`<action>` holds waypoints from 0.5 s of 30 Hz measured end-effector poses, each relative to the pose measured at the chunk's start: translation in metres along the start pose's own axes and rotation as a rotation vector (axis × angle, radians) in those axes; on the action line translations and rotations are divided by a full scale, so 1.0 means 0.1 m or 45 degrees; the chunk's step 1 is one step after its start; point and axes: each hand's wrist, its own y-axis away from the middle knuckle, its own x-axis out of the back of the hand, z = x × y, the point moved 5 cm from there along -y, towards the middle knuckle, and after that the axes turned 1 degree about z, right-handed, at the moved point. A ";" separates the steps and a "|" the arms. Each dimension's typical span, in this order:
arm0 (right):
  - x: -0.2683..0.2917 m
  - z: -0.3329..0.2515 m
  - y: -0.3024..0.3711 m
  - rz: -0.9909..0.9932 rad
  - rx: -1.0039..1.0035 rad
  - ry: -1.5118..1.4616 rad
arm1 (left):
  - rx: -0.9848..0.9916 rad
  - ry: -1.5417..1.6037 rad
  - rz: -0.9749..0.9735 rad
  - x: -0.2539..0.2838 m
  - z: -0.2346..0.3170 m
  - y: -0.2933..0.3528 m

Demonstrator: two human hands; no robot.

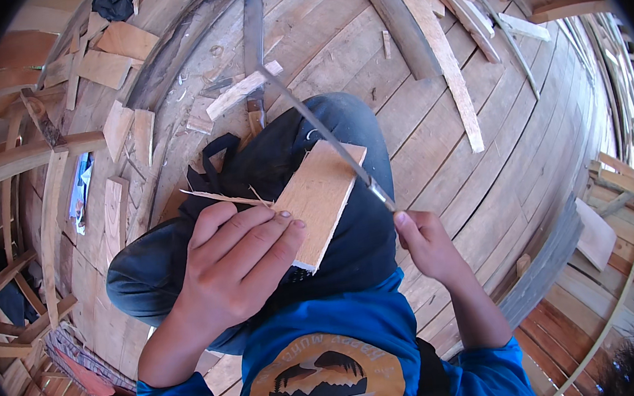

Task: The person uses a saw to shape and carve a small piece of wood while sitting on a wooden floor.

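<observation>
A short, flat wooden board (324, 190) rests across my lap, tilted, with a rough pale edge along its right side. My left hand (242, 255) grips the board's near left part, fingers lying over its top face and the thumb hidden. Thin slivers of wood (229, 197) stick out by the fingers. In my right hand (428, 241), closed around the grip, is a long narrow metal blade (318, 125) with a shiny collar near the fist. It slants up and left, passing over the board's far end in the picture; whether it touches cannot be made out.
On the plank floor ahead lie a wide-bladed machete (253, 32), a wood offcut (245, 90) and shavings. Curved timbers (399, 18) and long strips (446, 71) lie at the far right. More offcuts (106, 69) and curved frames (48, 224) crowd the left. A grey plank (548, 256) lies right.
</observation>
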 end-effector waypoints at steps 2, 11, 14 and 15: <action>-0.09 -0.21 0.06 -0.077 0.085 -0.069 | 0.020 -0.008 0.008 0.01 -0.04 -0.02; -0.12 -0.32 0.09 -0.026 0.158 0.001 | 0.077 0.038 0.071 -0.03 -0.03 0.11; -0.07 -0.27 0.02 -0.062 0.154 0.070 | 0.099 0.065 0.079 -0.07 0.00 0.14; -0.04 -0.24 0.00 -0.070 0.131 0.090 | 0.095 0.064 0.086 -0.11 0.01 0.16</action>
